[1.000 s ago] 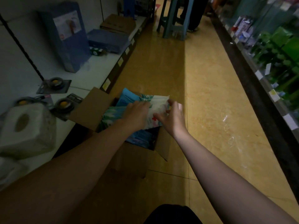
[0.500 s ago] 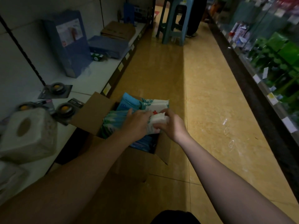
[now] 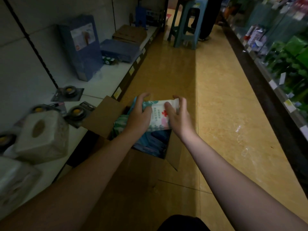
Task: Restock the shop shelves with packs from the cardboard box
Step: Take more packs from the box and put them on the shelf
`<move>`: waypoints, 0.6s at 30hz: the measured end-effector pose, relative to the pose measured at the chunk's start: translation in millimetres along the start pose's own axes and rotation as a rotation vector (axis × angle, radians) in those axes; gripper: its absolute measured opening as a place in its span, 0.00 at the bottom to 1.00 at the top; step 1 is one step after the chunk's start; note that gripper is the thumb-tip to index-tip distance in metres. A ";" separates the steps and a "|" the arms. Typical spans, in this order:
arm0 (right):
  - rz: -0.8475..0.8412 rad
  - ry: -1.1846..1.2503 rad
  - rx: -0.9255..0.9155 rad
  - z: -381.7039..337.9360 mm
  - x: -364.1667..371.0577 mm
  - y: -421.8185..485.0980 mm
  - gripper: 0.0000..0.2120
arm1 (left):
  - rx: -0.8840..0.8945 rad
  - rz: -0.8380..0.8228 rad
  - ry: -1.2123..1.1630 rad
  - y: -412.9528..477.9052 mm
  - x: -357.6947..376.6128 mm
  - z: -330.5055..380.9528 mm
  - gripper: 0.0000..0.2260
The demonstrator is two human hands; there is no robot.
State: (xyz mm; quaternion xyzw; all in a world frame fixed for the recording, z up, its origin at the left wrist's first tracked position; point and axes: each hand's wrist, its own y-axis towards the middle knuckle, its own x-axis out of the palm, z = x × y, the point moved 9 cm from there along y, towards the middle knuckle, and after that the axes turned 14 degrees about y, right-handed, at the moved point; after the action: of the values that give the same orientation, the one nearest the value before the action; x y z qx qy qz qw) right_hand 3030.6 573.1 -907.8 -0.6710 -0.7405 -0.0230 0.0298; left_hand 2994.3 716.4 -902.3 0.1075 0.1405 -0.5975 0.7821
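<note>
An open cardboard box (image 3: 101, 117) stands on the floor beside the low white shelf (image 3: 93, 87). Above its opening I hold a white pack (image 3: 158, 112) with a red cross and green leaf print. My left hand (image 3: 139, 115) grips the pack's left end. My right hand (image 3: 177, 115) has its fingers over the pack's right end. More blue and green packs (image 3: 153, 142) lie inside the box under my hands.
On the shelf are toilet-roll packs (image 3: 41, 135), carded round items (image 3: 70, 92), and blue boxes (image 3: 81, 45). A blue stool (image 3: 188, 25) and a person's legs (image 3: 205, 17) stand far down the aisle. A stocked shelf (image 3: 283, 64) lines the right side.
Both hands have lifted the white pack up out of the box; earlier they were lower, pulling at it among the other packs.
</note>
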 end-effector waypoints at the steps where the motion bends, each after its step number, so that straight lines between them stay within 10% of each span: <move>1: -0.012 -0.031 0.004 -2.5 3.8 -0.1 0.14 | 0.003 0.015 0.012 -1.3 -3.9 4.8 0.15; 18: -0.245 0.074 -0.434 -196.3 185.0 -23.5 0.07 | 0.192 0.561 0.237 -56.4 -231.0 145.1 0.06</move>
State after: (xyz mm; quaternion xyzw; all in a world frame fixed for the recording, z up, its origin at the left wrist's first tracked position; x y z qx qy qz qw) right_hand 2991.7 739.8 -698.0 -0.5656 -0.7924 -0.2096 -0.0910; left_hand 2896.2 861.8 -685.8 0.2843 0.1384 -0.3525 0.8808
